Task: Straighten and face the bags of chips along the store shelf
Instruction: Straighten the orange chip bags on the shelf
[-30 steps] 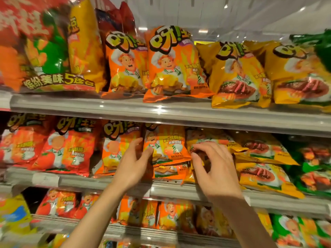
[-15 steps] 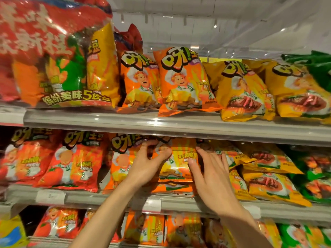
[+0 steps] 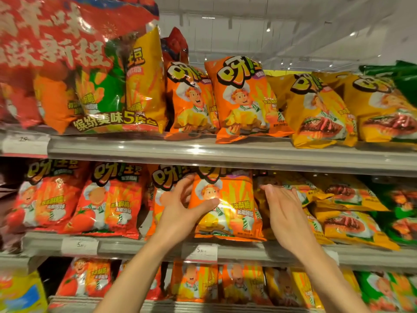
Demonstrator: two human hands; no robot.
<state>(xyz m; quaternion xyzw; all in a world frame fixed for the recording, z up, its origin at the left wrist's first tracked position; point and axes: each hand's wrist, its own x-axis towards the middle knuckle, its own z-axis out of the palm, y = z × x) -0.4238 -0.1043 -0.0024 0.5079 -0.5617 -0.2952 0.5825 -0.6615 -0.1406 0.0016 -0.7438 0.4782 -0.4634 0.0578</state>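
Now both hands (image 3: 180,213) (image 3: 285,213) around upright orange chip bag (image 3: 234,199) on middle shelf (image 3: 140,246).

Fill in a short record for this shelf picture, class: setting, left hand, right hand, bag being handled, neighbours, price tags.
setting: store shelves stocked with chip bags
left hand: grips the left edge of the orange bag, thumb across its front
right hand: fingers straight, at the bag's right side
orange bag: upright, front facing out, on the middle shelf
neighbours: red bags to the left, yellow bags lying flat to the right
price tags: white price tag on the shelf edge below the bag
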